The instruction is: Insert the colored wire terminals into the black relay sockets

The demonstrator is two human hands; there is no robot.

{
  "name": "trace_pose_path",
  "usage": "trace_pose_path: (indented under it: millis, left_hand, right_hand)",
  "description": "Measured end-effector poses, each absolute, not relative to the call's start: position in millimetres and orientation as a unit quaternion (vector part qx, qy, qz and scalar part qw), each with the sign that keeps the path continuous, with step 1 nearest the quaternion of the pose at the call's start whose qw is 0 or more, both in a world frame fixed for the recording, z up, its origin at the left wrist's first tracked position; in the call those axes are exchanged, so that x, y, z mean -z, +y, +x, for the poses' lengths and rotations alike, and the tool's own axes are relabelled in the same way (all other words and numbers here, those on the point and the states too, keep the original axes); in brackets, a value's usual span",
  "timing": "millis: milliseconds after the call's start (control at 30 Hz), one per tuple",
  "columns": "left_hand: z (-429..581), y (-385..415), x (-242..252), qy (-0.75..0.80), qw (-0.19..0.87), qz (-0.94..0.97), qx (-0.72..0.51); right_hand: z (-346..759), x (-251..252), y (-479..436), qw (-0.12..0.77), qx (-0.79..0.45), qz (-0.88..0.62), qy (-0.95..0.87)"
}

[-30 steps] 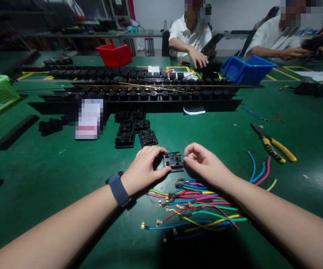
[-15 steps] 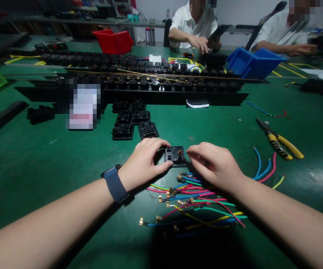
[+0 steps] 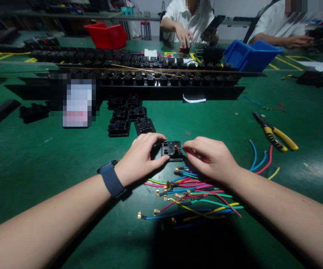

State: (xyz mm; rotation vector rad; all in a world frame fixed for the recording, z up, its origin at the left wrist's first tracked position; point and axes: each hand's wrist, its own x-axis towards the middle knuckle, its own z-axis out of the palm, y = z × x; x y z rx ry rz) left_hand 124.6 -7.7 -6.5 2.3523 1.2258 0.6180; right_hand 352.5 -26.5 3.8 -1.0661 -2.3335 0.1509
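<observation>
My left hand point(image 3: 140, 155) grips the left side of a black plastic socket housing point(image 3: 170, 153), thumb in front and fingers behind. The housing lies on the green table with its slotted side up. My right hand point(image 3: 210, 155) is at its right edge, thumb and forefinger pinching a thin blue wire. A brass terminal point(image 3: 176, 148) on that wire rests at the housing's right slots; how deep it sits I cannot tell. Just below my right hand spreads a loose pile of coloured wires point(image 3: 200, 194) with brass terminals.
Several black housings point(image 3: 119, 127) lie beyond my left hand, near a phone point(image 3: 77, 104). Yellow-handled pliers point(image 3: 275, 134) are at right. Long black strips point(image 3: 161, 92) with sockets cross the table. Behind stand red point(image 3: 105, 35) and blue point(image 3: 252, 56) bins; two people sit opposite.
The whole view has shifted slightly. Both my hands keep their hold, with the terminal at about the same spot on the housing. One co-worker's hand has moved left.
</observation>
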Motion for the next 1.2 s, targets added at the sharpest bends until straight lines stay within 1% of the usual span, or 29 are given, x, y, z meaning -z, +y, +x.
trace_pose_path:
  millis: [567,700,800,900,1000,1100,1200]
  left_hand:
    - [124.1,-9.1,1.9,0.421,0.224,0.844,-0.245]
    - [125.1,-12.2,-3.8,0.392,0.209,0.848,-0.287]
    - [126.2,-16.9,-7.7,0.36,0.185,0.86,-0.312]
    - [126.8,-21.7,-9.1,0.345,0.155,0.87,-0.317]
    - [126.9,-23.6,-9.0,0.342,0.135,0.875,-0.314]
    - [127.3,-22.0,-8.4,0.347,0.139,0.87,-0.32]
    - [127.7,-19.1,-7.4,0.356,0.163,0.86,-0.328]
  right_hand:
    - [354.7,-4.9,-27.2,0.29,-0.018,-0.392,-0.873]
    - [355.9,-7.2,-30.3,0.29,0.029,-0.359,-0.887]
    - [355.3,-9.2,-33.7,0.263,0.081,-0.347,-0.897]
    - [354.7,-10.2,-36.3,0.24,0.11,-0.335,-0.905]
    - [355.2,-10.4,-37.6,0.245,0.134,-0.309,-0.909]
    - [355.8,-11.2,-37.9,0.258,0.155,-0.291,-0.908]
    - [354.8,-14.0,-37.7,0.251,0.173,-0.275,-0.912]
